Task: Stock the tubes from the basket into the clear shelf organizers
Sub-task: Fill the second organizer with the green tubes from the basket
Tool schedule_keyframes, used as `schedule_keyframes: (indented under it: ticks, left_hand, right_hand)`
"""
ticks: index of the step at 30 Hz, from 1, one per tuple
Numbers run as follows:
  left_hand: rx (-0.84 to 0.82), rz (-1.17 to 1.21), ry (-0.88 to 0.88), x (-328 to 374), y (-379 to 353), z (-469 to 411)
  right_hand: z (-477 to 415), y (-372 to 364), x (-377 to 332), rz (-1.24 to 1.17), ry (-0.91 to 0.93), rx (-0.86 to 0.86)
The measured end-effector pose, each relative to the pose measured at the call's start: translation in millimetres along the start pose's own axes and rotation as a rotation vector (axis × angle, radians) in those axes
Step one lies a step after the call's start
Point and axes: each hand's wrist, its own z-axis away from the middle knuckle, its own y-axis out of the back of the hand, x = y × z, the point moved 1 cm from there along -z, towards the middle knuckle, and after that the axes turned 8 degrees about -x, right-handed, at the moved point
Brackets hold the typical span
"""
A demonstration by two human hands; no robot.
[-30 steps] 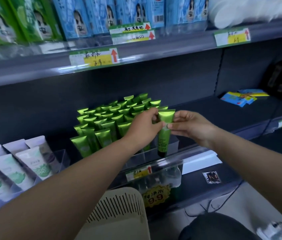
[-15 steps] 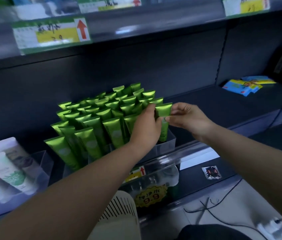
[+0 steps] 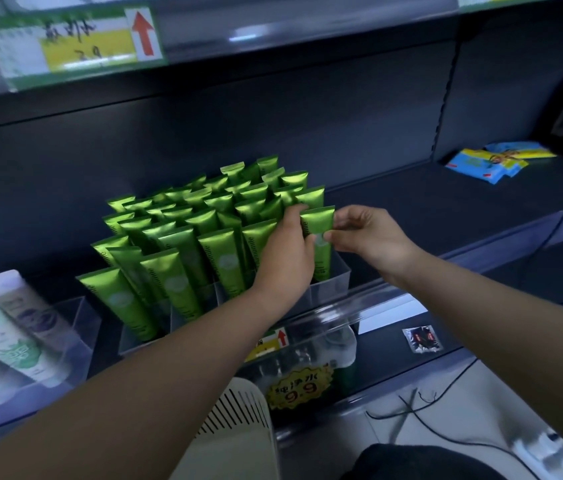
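Several shiny green tubes (image 3: 183,233) stand cap-down in rows inside a clear shelf organizer (image 3: 333,282) on the middle shelf. One green tube (image 3: 320,223) stands at the organizer's front right corner. My left hand (image 3: 287,251) grips its left side and my right hand (image 3: 363,233) pinches its right edge. A cream slotted basket (image 3: 235,420) shows below my left forearm; its contents are hidden.
A second clear organizer (image 3: 76,327) at left holds white tubes (image 3: 13,344). Blue and yellow packets (image 3: 487,161) lie on the dark shelf at right. Price tags hang on the shelf edges, one yellow 9.9 tag (image 3: 299,388) below. Cables trail on the floor.
The held tube has gone down into the organizer's front right corner, both hands following it. The camera has moved closer and tilted down.
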Motion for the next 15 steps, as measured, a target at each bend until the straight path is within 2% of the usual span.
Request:
schedule_keyframes:
  ticks: [4,8,12,15]
  left_hand:
    - [-0.014,0.019,-0.033,4,7,1]
    - [-0.037,-0.043,-0.093,12,18,7]
    - [-0.072,-0.187,-0.187,25,34,20]
    - [-0.081,-0.402,-0.269,29,46,27]
  right_hand:
    - [1,-1,-7,0.068,0.017,0.095]
    - [2,-2,-18,0.433,-0.002,0.188]
    - [16,-8,-35,0.71,0.078,0.175]
    - [27,-14,-44,0.828,0.133,0.164]
